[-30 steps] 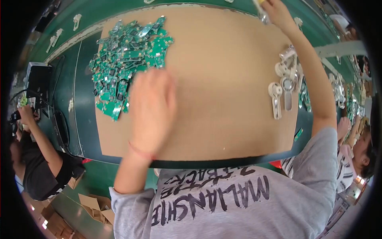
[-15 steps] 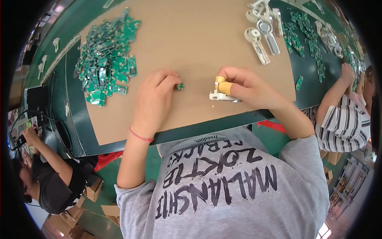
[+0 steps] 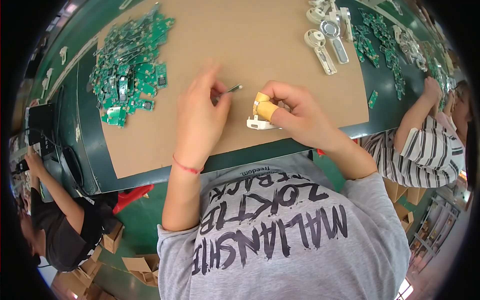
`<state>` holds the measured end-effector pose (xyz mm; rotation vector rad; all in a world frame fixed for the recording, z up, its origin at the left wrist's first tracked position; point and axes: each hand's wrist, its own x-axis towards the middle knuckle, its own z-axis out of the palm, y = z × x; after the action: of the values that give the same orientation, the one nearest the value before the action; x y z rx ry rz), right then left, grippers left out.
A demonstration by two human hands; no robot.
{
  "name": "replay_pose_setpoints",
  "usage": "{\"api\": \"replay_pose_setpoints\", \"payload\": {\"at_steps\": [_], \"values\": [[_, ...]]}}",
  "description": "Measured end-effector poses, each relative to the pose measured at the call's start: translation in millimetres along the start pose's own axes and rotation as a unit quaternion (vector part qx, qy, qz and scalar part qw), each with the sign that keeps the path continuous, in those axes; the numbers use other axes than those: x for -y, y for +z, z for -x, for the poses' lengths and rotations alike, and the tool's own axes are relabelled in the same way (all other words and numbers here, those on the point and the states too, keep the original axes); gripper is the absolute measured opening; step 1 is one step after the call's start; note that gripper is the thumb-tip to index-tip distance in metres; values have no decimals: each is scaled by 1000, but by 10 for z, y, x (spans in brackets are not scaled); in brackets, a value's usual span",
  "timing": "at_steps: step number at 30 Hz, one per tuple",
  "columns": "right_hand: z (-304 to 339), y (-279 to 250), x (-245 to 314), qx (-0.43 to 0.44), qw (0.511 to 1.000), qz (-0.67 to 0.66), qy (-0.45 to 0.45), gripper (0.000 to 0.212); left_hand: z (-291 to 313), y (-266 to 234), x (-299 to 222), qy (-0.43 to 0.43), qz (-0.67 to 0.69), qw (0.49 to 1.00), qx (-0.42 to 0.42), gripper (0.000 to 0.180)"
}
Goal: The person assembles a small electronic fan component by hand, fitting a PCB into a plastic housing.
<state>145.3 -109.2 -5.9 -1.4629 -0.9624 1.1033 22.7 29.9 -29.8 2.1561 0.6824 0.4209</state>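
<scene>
In my left hand (image 3: 202,112), which is blurred by motion, a small green circuit board (image 3: 234,88) is pinched between thumb and fingers, seen nearly edge-on. My right hand (image 3: 295,112) has yellow covers on thumb and forefinger and grips a white plastic housing part (image 3: 259,124) just above the brown sheet. Much of that housing is hidden under the fingers. The two hands are a short way apart, with the board's tip pointing toward the housing.
A heap of green circuit boards (image 3: 125,75) lies left on the brown cardboard sheet (image 3: 240,40). White round-headed housings with handles (image 3: 320,50) lie at the far right. More boards (image 3: 390,47) are strewn beyond on the dark green table (image 3: 90,135). Co-workers sit on both sides.
My left hand has lifted and turned, bringing the circuit board up and slightly right. My right hand and the housing have shifted a little left in view, and the whole view has moved slightly.
</scene>
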Motion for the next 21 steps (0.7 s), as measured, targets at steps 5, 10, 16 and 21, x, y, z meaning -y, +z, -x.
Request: {"api": "replay_pose_setpoints", "payload": {"at_steps": [5,10,16,21], "values": [[13,18,13,-46,998,-35,-28,12,149,13,-295,58,162,983,-56,21],[19,71,105,-56,996,-58,-39,12,186,43,-319,144,141,969,-140,23],[6,110,167,-35,991,-128,-13,10,232,118,-301,130,175,953,-212,26],[-12,115,165,-29,987,-158,-11,9,234,96,-306,162,109,957,-214,28]]}}
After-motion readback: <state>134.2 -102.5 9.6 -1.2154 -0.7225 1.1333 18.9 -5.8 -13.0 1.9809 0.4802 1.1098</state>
